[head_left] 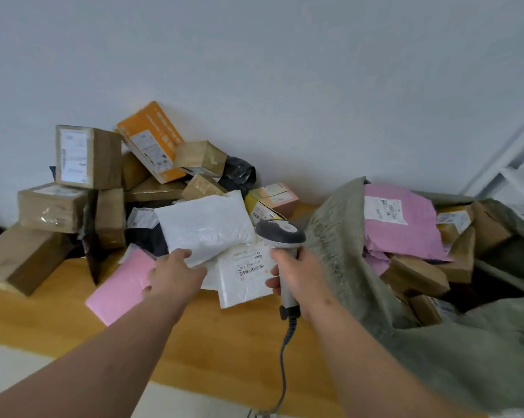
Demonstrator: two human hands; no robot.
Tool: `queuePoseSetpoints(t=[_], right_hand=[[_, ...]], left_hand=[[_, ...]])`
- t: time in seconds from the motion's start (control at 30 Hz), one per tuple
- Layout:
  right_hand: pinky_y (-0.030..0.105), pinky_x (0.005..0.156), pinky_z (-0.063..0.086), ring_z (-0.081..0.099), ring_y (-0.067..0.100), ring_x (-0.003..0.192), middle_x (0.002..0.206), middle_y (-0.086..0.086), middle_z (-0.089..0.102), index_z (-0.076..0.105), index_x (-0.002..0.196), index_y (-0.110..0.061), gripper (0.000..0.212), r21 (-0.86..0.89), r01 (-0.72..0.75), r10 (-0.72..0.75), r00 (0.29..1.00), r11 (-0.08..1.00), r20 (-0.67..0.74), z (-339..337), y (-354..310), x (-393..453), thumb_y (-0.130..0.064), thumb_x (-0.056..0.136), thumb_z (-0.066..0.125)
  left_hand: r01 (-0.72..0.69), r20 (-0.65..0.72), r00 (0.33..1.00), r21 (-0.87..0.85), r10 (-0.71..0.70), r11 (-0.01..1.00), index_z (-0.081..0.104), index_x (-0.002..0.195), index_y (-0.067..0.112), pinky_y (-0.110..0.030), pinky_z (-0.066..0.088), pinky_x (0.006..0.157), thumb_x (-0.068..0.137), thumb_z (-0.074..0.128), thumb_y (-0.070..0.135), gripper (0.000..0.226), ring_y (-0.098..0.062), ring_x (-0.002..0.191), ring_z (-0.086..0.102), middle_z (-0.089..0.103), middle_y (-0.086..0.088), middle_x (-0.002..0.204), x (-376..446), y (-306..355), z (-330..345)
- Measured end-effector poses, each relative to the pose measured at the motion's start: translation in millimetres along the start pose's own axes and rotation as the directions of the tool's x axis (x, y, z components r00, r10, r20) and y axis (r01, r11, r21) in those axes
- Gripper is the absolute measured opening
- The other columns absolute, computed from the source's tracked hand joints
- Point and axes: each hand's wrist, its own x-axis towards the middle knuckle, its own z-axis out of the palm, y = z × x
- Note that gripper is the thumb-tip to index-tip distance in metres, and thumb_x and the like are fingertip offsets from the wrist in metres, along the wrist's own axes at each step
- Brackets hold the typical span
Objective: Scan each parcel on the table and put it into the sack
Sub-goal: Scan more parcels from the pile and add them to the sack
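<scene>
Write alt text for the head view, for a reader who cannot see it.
A person's left hand grips a white padded mailer on a wooden table while the right hand holds a corded barcode scanner over it. Cardboard boxes are heaped against the wall behind; at right an open grey-green sack holds a pink mailer and more boxes.

left hand point(176, 274) pinching, right hand point(296, 274) gripping

Brown cardboard boxes point(87, 158) and an orange box point(152, 140) are seen beside white point(205, 226) and pink mailers point(119, 286) on an ochre tabletop point(224, 342); the sack point(435, 357) is grey-green, the scanner point(280, 232) grey.
</scene>
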Motion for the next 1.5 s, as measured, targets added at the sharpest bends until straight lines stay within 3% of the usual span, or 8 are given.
queuePoseSetpoints(t=[0.2, 0.4, 0.67, 0.93, 1.07, 1.27, 1.37, 1.5], right_hand=[[0.032, 0.064, 0.056, 0.067, 0.014, 0.060, 0.077, 0.006, 0.063, 0.060, 0.104, -0.011, 0.020, -0.024, -0.021, 0.023, 0.998, 0.999, 0.061, 24, -7, 37, -0.025, 0.090, 0.062], [0.035, 0.072, 0.060, 0.069, 0.016, 0.067, 0.080, 0.005, 0.066, 0.060, 0.099, -0.020, 0.012, 0.010, 0.000, 0.000, 0.997, 1.000, 0.075, 59, -23, 71, -0.028, 0.090, 0.066], [0.028, 0.065, 0.060, 0.070, 0.012, 0.064, 0.078, 0.003, 0.070, 0.062, 0.099, -0.019, 0.012, 0.047, 0.014, -0.014, 1.000, 0.999, -0.006, 120, -79, 131, -0.024, 0.090, 0.069], [0.037, 0.075, 0.059, 0.070, 0.024, 0.075, 0.080, 0.010, 0.071, 0.064, 0.091, -0.016, 0.009, 0.036, 0.057, -0.053, 0.994, 0.998, -0.099, 170, -129, 190, -0.018, 0.084, 0.070], [0.030, 0.068, 0.049, 0.061, 0.012, 0.082, 0.092, 0.001, 0.067, 0.058, 0.087, -0.028, 0.012, 0.019, 0.084, -0.080, 0.985, 0.996, -0.152, 181, -145, 208, -0.023, 0.087, 0.068], [0.034, 0.070, 0.048, 0.061, 0.019, 0.082, 0.095, 0.008, 0.069, 0.063, 0.092, -0.016, 0.010, -0.080, 0.132, -0.145, 0.969, 0.988, -0.200, 195, -167, 238, -0.021, 0.085, 0.068], [0.049, 0.085, 0.055, 0.066, 0.030, 0.096, 0.102, 0.017, 0.070, 0.065, 0.099, -0.008, 0.019, -0.125, 0.149, -0.173, 0.964, 0.981, -0.202, 198, -176, 251, -0.020, 0.085, 0.068], [0.041, 0.083, 0.052, 0.063, 0.022, 0.094, 0.097, 0.002, 0.067, 0.060, 0.095, -0.023, 0.011, -0.119, 0.112, -0.122, 0.989, 0.987, -0.079, 197, -172, 270, -0.024, 0.088, 0.068]], left_hand=[[0.094, -0.039, 0.995, -0.044, -0.095, 0.995, 0.048, 0.134, 0.033, -0.053, 0.050, 0.091, 0.079, 0.061, 0.044, 0.058, -0.028, 0.104, 0.057, 0.060, -0.002, 0.120, 37, -19, -9], [0.088, -0.040, 0.995, -0.122, -0.094, 0.989, 0.045, 0.139, 0.029, -0.052, 0.050, 0.095, 0.088, 0.064, 0.035, 0.055, -0.027, 0.109, 0.056, 0.055, -0.005, 0.130, 67, -8, -26], [0.022, 0.034, 0.999, -0.211, -0.016, 0.977, 0.044, 0.142, 0.030, -0.046, 0.048, 0.098, 0.093, 0.064, 0.032, 0.054, -0.027, 0.123, 0.051, 0.048, -0.003, 0.143, 166, 17, -58], [-0.076, 0.101, 0.989, -0.282, 0.108, 0.956, 0.044, 0.144, 0.022, -0.032, 0.041, 0.079, 0.094, 0.063, 0.028, 0.054, -0.017, 0.104, 0.051, 0.051, -0.003, 0.138, 265, 54, -86], [-0.091, 0.173, 0.973, -0.322, 0.153, 0.942, 0.043, 0.145, 0.022, -0.032, 0.041, 0.080, 0.095, 0.062, 0.024, 0.053, -0.018, 0.102, 0.053, 0.055, 0.000, 0.123, 290, 70, -85], [0.194, 0.370, 0.929, -0.522, 0.016, 0.830, 0.042, 0.145, 0.030, -0.039, 0.044, 0.091, 0.095, 0.063, 0.026, 0.055, -0.020, 0.108, 0.052, 0.054, 0.003, 0.125, 317, 85, -73], [0.331, 0.467, 0.884, -0.587, -0.025, 0.739, 0.048, 0.138, 0.030, -0.031, 0.051, 0.076, 0.096, 0.061, 0.023, 0.044, -0.018, 0.100, 0.058, 0.058, -0.001, 0.125, 320, 93, -67], [0.474, 0.568, 0.821, -0.621, -0.058, 0.625, 0.052, 0.135, 0.023, -0.031, 0.050, 0.075, 0.095, 0.064, 0.021, 0.042, -0.020, 0.107, 0.058, 0.060, -0.002, 0.124, 320, 102, -62]])
